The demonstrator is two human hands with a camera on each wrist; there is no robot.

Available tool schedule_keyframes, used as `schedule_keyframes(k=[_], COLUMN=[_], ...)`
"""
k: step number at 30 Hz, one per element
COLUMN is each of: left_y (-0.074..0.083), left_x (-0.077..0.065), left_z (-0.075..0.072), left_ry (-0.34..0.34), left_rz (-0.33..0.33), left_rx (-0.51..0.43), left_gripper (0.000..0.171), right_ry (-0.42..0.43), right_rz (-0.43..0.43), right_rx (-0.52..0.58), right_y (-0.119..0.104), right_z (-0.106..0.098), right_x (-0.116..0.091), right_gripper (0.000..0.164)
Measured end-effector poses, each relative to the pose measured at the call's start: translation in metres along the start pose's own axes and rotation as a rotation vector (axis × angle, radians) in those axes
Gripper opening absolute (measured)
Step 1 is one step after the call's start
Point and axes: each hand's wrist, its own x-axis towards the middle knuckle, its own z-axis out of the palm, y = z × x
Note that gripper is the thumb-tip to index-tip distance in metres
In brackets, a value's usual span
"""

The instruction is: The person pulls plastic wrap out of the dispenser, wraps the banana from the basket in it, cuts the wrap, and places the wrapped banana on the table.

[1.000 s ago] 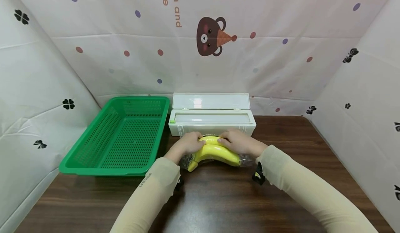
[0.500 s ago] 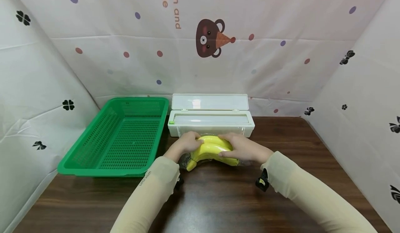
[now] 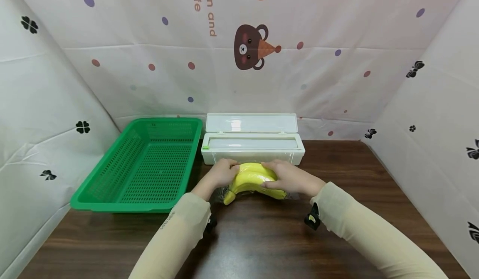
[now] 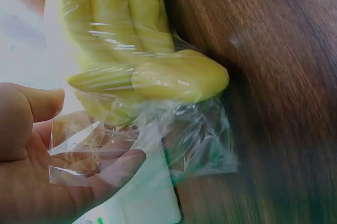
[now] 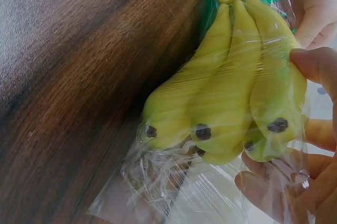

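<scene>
A bunch of yellow bananas in clear cling film lies just in front of a white film dispenser. My right hand grips the bunch at its right end, thumb on the near side and fingers behind, as the right wrist view shows. My left hand is at the stem end. In the left wrist view its thumb and fingers are spread apart, the fingers behind loose cling film and not curled round the bananas. Crumpled film also hangs past the banana tips.
A green plastic basket stands on the left of the brown wooden table. The dispenser's lid is raised at the back. Patterned white cloth hangs behind and at both sides.
My right hand has shifted its grip, its thumb moving down onto the front bananas. My left hand has drawn slightly left, its thumb coming off the bananas. The bunch has barely moved.
</scene>
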Motion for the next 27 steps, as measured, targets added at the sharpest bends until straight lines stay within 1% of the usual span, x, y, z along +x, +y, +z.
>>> schedule_keyframes(k=[2,4,7,9,11,14,16,18,20,24,27], left_y=[-0.002,-0.004,-0.004,-0.003,-0.001,0.003,0.006,0.008,0.01,0.012,0.013], left_x=[-0.001,-0.001,-0.001,-0.002,-0.003,-0.006,-0.008,-0.01,-0.01,-0.011,-0.01], left_z=[-0.002,-0.004,-0.007,-0.009,-0.011,-0.014,-0.017,-0.02,-0.024,-0.031,-0.035], left_ry=[0.009,0.035,0.071,0.11,0.133,0.2,0.245,0.295,0.331,0.376,0.389], left_rz=[-0.002,-0.001,-0.005,-0.018,-0.029,-0.05,-0.065,-0.091,-0.119,-0.165,-0.169], left_rx=[-0.027,-0.025,-0.014,0.01,0.031,0.082,0.134,0.19,0.239,0.288,0.315], left_gripper=[0.035,0.032,0.029,0.029,0.031,0.028,0.03,0.032,0.031,0.027,0.024], right_ry=[0.001,0.001,-0.002,-0.005,-0.008,-0.005,-0.004,-0.005,-0.005,-0.005,-0.005], right_rz=[0.002,0.004,0.009,0.011,0.013,0.015,0.017,0.024,0.023,0.013,0.006], right_rx=[-0.003,-0.006,-0.013,-0.018,-0.02,-0.022,-0.026,-0.03,-0.031,-0.032,-0.035], right_y=[0.0,0.0,0.0,0.0,0.0,0.001,0.002,0.003,0.004,0.004,0.004], right_z=[0.0,0.001,0.001,0.001,0.001,0.001,0.001,0.001,0.001,0.001,0.002], right_x=[0.0,-0.001,-0.001,-0.001,-0.002,-0.003,-0.003,-0.003,-0.003,-0.002,-0.003], right_gripper=[0.068,0.069,0.069,0.069,0.069,0.07,0.07,0.071,0.071,0.071,0.071])
